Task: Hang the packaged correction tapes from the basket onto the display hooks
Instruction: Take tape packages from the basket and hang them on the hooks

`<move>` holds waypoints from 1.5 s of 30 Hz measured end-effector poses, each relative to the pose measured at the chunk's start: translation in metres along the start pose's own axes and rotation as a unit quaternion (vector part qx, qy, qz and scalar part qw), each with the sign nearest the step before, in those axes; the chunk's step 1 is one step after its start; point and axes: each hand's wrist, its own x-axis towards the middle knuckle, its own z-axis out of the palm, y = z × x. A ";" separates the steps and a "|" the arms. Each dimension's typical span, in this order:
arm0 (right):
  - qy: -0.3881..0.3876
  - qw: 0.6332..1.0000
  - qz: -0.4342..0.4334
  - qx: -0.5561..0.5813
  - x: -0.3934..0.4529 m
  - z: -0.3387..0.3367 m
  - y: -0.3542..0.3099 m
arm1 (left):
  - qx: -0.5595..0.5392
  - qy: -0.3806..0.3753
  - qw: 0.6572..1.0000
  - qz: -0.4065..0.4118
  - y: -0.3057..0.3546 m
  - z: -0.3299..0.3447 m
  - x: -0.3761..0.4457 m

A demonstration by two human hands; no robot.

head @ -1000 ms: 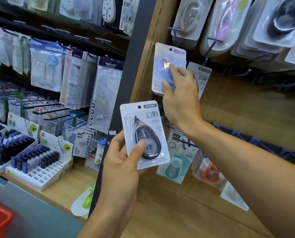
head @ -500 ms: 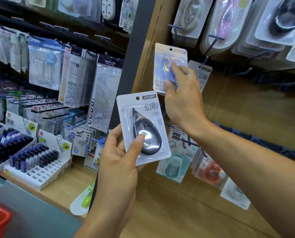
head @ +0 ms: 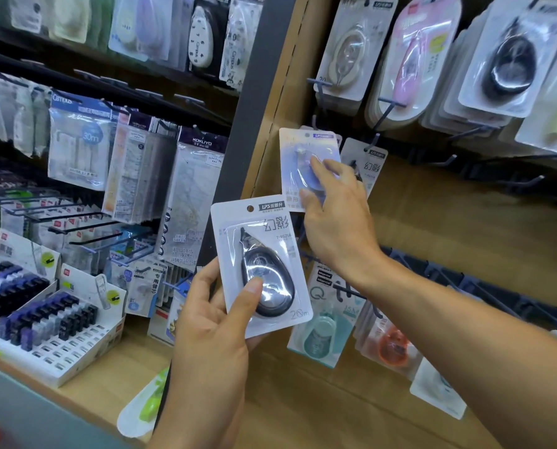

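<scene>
Lower centre of the frame: the left hand point(head: 212, 322) holds a packaged correction tape with a dark dispenser point(head: 260, 267), the thumb pressed flat on the clear blister and the fingers curled behind the left edge of the card. The pack looks light and flat, a stiff card backing under a thin moulded bubble that would likely dent if squeezed; its glossy face may slip, so the safer purchase is by the card edges or lower half, leaving the punched hang hole point(head: 250, 208) near the top free. The forearm rises from the bottom edge with the wrist slightly bent back, tilting the card face toward the viewer. Right of centre: the right hand point(head: 337, 222) reaches up and leftward across the frame, arm extended from the lower right, and pinches a pale blue packaged tape point(head: 303, 157) between thumb at the card's lower left and fingertips on the blister. That card stands against the wooden panel, its top at the level of a hook; whether the hook point(head: 319, 123) has passed through its hole cannot be told. A third matching pack point(head: 369, 158) hangs just beside it.
</scene>
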 end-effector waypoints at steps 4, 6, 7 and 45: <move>0.017 0.998 -0.023 -0.047 0.003 -0.001 0.001 | -0.004 0.007 1.000 -0.004 -0.001 0.001 0.001; 0.017 0.996 -0.050 -0.075 0.002 0.000 0.002 | -0.008 0.008 1.000 -0.005 -0.001 0.001 0.002; 0.017 0.996 -0.055 -0.075 0.000 0.001 0.003 | -0.010 0.007 1.000 -0.005 -0.001 0.001 0.003; -0.034 0.993 0.092 -0.072 0.095 0.040 0.073 | 0.025 -0.010 0.999 -0.042 -0.021 0.003 0.006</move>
